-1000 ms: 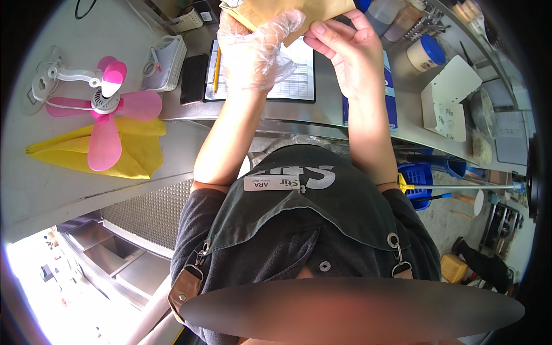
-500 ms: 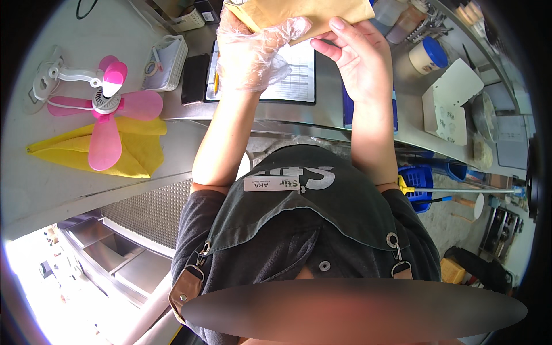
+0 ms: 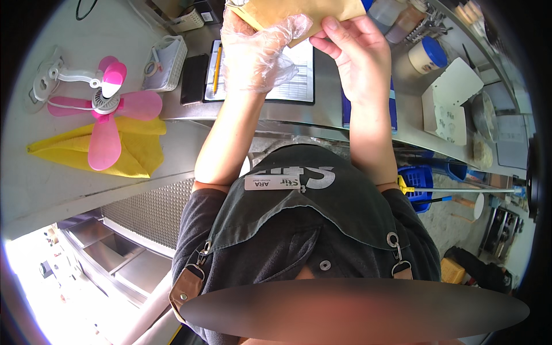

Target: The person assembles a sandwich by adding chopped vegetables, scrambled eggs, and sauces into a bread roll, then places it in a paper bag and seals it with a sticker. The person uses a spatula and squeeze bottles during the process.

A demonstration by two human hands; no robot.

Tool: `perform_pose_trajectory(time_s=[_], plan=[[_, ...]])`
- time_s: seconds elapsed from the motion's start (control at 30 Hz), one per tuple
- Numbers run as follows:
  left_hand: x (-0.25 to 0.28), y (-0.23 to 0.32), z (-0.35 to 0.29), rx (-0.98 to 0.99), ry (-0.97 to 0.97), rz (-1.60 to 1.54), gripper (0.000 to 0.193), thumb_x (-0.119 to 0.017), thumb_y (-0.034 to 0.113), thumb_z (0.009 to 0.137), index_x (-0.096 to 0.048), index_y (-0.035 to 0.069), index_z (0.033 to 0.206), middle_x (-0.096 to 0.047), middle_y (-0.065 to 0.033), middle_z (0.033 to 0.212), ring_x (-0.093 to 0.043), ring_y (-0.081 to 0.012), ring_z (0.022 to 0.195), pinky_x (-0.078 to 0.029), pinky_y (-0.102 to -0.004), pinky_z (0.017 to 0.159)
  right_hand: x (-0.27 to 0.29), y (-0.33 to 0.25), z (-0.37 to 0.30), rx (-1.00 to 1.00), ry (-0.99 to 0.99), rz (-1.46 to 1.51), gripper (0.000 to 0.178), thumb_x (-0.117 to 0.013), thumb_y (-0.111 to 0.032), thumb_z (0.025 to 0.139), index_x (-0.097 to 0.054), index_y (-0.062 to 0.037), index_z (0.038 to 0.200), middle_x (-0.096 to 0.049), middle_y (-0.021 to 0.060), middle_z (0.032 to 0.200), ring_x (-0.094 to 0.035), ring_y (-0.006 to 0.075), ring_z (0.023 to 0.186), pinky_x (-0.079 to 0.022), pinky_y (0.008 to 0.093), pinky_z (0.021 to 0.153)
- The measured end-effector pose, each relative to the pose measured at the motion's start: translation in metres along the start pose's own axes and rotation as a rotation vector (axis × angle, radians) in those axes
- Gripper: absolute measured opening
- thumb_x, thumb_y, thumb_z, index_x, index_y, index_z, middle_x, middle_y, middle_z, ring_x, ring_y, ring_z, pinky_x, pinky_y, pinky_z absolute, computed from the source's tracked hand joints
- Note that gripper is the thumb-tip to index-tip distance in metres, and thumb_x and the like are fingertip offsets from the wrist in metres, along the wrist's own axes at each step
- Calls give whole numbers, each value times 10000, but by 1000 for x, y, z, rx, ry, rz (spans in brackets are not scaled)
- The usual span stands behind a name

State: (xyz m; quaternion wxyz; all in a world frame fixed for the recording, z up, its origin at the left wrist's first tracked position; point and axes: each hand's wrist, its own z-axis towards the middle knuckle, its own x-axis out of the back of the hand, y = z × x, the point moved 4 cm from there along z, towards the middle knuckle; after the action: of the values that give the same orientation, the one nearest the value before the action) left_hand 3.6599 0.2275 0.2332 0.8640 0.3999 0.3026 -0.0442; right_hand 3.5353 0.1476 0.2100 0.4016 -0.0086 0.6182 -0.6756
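Tan paper point(image 3: 305, 14), folded, is held at the top centre of the frame, above a steel counter point(image 3: 329, 109). The left hand point(image 3: 253, 54), in a clear plastic glove, is clamped on the left part of the paper, its thumb lying along the near face and its other fingers partly hidden. The right hand point(image 3: 359, 57), bare, has its thumb and fingers closed on the lower right edge; how firmly they press cannot be told. Beneath the hands, at upper centre, lies a clipboard point(image 3: 305, 86) with a printed sheet, a yellow pencil point(image 3: 217, 70) along its left side. Just left of it are a black phone point(image 3: 194, 80) and a white basket point(image 3: 174, 75) containing a roll of tape. At left, a pink-bladed fan point(image 3: 104, 146) overlaps a yellow cloth point(image 3: 138, 149). A blue package point(image 3: 393, 115) lies partly behind the right forearm. At upper right stand a tub with a blue lid point(image 3: 422, 59) and, nearer the viewer, a white carton point(image 3: 445, 118) with its lid raised
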Motion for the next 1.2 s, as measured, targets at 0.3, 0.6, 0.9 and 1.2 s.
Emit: perform_pose_trajectory(time_s=[0.3,0.6,0.9,1.2], plan=[[-1,4,-1,47,54,103,734,-858,84,727,-468,16,1346,-619,-113,1219,-629,-228,1079,-545,-349,917,0,-16,4,14,5,-34,523,-739,34,824,-438,-34,1246,-701,115,879,-698,173,758,-599,299,711],[21,15,-7,46,70,261,547,-797,38,699,-566,21,1194,-672,-95,1053,-651,-198,934,-541,-328,828,9,3,8,-81,-64,-58,608,-741,8,831,-368,-26,1310,-700,100,841,-697,188,747,-593,316,704],[77,63,-36,-23,347,712,576,-853,224,675,-583,0,1132,-680,-73,930,-649,-183,746,-540,-290,703,209,75,174,-299,345,-957,366,-577,-371,965,-663,-127,1224,-690,53,1029,-672,146,761,-541,276,584],[111,81,-78,-10,465,546,941,-906,309,644,-436,20,1407,-566,-111,1262,-583,-251,1102,-508,-393,932,253,152,270,-655,328,-580,288,-692,-217,911,-625,-37,1126,-655,60,1027,-648,271,951,-612,573,776]])
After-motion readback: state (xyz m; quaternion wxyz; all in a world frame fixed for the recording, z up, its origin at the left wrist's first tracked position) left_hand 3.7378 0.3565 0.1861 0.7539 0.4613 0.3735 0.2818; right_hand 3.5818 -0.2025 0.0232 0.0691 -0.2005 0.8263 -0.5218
